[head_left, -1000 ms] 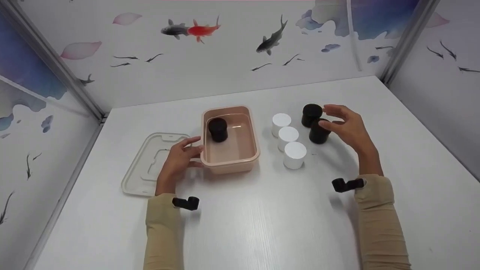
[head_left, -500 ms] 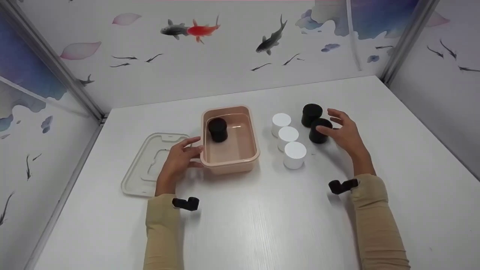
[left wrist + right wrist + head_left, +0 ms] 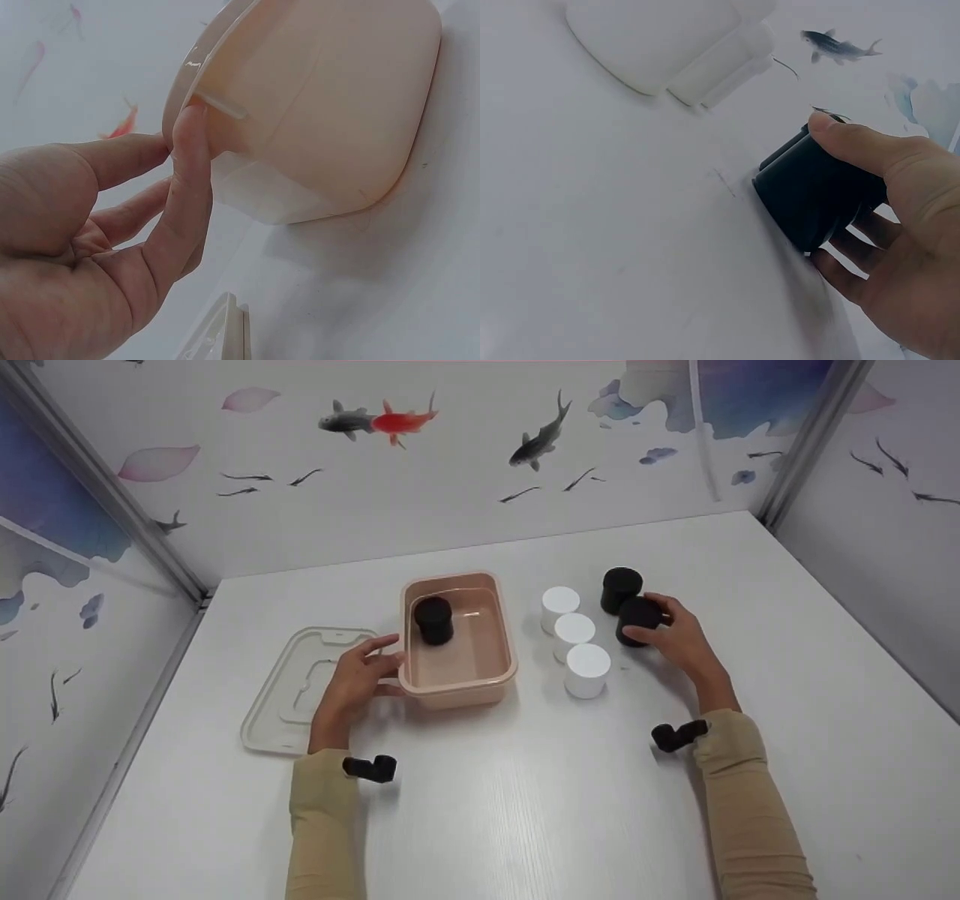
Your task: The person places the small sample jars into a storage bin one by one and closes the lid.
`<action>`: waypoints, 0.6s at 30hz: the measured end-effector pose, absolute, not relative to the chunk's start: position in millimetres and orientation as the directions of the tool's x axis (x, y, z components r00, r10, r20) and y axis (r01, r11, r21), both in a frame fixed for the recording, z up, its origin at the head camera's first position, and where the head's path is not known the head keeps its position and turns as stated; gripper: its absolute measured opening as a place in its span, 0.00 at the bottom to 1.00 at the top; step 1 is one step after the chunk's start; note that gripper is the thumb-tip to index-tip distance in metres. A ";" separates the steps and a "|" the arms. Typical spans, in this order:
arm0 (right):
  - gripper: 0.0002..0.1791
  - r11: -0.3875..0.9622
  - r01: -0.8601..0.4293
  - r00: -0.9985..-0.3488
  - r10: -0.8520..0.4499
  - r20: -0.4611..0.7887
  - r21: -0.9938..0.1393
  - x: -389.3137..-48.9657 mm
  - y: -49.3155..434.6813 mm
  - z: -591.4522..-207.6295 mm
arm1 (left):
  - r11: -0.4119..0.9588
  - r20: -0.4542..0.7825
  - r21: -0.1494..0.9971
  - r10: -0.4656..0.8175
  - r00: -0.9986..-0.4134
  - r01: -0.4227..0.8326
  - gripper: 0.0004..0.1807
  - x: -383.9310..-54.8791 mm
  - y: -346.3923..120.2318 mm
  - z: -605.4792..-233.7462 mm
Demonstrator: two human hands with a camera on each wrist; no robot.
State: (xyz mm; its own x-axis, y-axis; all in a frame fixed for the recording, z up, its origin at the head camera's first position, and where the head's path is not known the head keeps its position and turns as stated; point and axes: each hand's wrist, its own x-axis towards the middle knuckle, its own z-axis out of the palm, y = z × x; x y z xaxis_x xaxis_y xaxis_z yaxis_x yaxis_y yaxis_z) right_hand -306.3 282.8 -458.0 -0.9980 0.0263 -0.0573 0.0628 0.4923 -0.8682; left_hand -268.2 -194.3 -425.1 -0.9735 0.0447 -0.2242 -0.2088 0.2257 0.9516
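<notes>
A pink plastic container (image 3: 457, 697) stands in the middle of the table, with one black lidded jar (image 3: 434, 621) upright inside it. My left hand (image 3: 354, 676) pinches its left rim; the left wrist view has the thumb and fingertips right at the rim of the container (image 3: 337, 97). At the right, my right hand (image 3: 684, 643) curls round the nearer black jar (image 3: 636, 621), thumb at the front and fingers behind. The right wrist view shows this jar (image 3: 810, 187) upright on the table in the fingers. Just behind it stands another black jar (image 3: 621, 589).
Between the container and the black jars, three white jars (image 3: 587, 669) form a slanted row. A pale lid (image 3: 281, 705) lies flat on the table (image 3: 480, 802) at the left, partly under the left hand. Printed panels (image 3: 450, 510) close off the back and sides.
My right hand has come in left and closed its fingers around the nearer black jar. The left hand keeps its place at the container, and the jars stand where they were.
</notes>
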 end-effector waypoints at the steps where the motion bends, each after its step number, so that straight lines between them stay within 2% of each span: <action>1: 0.50 0.494 0.064 -0.998 0.025 -0.059 -0.867 -306.3 282.8 -458.6 | 0.228 -0.225 0.951 0.043 -0.974 -0.209 0.29 -268.1 -194.2 -425.1; 8: 0.51 0.504 0.080 -0.997 0.031 -0.074 -0.860 -306.5 282.8 -457.9 | 0.221 -0.221 0.953 0.044 -0.974 -0.206 0.28 -267.4 -194.2 -423.7; 18: 0.49 0.443 0.014 -1.000 0.014 -0.009 -0.896 -301.7 276.7 -436.6 | 0.214 -0.228 0.954 0.050 -0.972 -0.212 0.28 -266.7 -195.3 -423.1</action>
State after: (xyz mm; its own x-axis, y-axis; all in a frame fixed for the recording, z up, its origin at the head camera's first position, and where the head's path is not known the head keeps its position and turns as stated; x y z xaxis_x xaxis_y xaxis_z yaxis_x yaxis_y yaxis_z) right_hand -301.7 276.7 -436.6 -0.9999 0.0138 -0.0091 0.0143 0.4434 -0.8962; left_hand -266.7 -195.3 -423.1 -0.9725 0.0500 -0.2277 -0.2123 0.2135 0.9536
